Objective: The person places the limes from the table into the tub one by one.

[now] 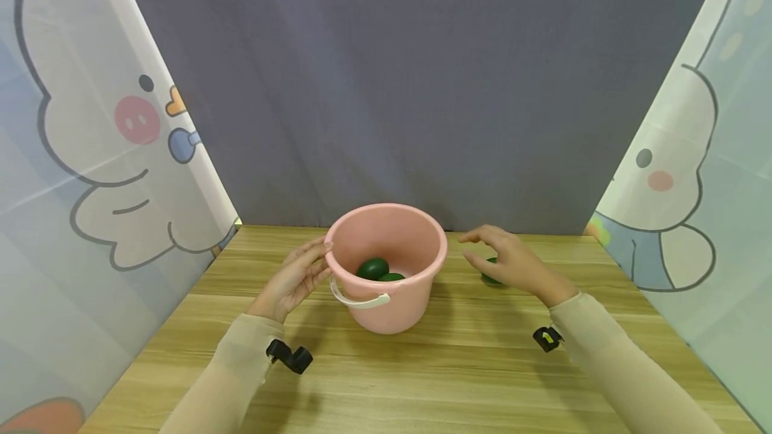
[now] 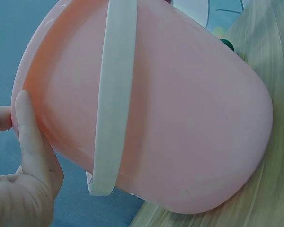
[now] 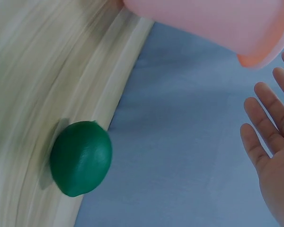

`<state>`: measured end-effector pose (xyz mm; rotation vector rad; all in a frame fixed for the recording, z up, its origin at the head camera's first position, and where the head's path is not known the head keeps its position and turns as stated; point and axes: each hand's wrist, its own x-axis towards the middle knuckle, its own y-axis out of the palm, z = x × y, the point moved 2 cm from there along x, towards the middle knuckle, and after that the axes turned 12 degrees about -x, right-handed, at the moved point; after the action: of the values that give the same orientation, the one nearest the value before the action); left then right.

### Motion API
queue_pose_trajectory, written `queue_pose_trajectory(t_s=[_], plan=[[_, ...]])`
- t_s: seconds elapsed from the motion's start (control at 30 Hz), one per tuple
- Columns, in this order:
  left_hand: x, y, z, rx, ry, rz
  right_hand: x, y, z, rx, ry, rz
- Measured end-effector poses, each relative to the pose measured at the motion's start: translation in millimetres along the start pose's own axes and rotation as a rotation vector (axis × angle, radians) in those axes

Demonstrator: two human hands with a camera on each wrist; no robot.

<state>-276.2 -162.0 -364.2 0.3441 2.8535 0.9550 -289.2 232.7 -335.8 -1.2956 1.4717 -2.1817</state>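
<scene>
A pink bucket [image 1: 386,307] with a white handle [image 1: 360,301] stands upright on the table. Two green limes [image 1: 372,268] show inside it. My left hand [image 1: 297,280] pinches the bucket's rim at its left side, thumb and fingers on either side of the edge, as the left wrist view also shows. To the right of the bucket my right hand [image 1: 512,260] hovers with relaxed fingers and holds nothing. Beneath that hand another lime [image 3: 81,158] rests on the table, partly covered by the hand in the head view.
The wooden table [image 1: 386,380] runs back to a dark grey curtain [image 1: 386,86]. Cartoon-printed sheets [image 1: 120,186] hang along both sides. Each wrist wears a small black camera mount [image 1: 289,355].
</scene>
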Motion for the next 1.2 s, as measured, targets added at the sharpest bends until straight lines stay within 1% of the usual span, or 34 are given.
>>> queue_pose_trajectory(t_s=[0.47, 0.93, 1.2], plan=[[-0.1, 0.6, -0.4, -0.001, -0.005, -0.013, -11.0, 2.0, -11.1, -0.02, 0.077, 0.054], [-1.5, 0.5, -0.4, -0.004, -0.004, -0.009, -22.4, 11.5, -25.9, -0.009, 0.104, 0.09], [-0.6, 0.2, -0.2, 0.015, -0.006, -0.016, -25.6, 15.4, -31.2, -0.016, 0.122, 0.114]])
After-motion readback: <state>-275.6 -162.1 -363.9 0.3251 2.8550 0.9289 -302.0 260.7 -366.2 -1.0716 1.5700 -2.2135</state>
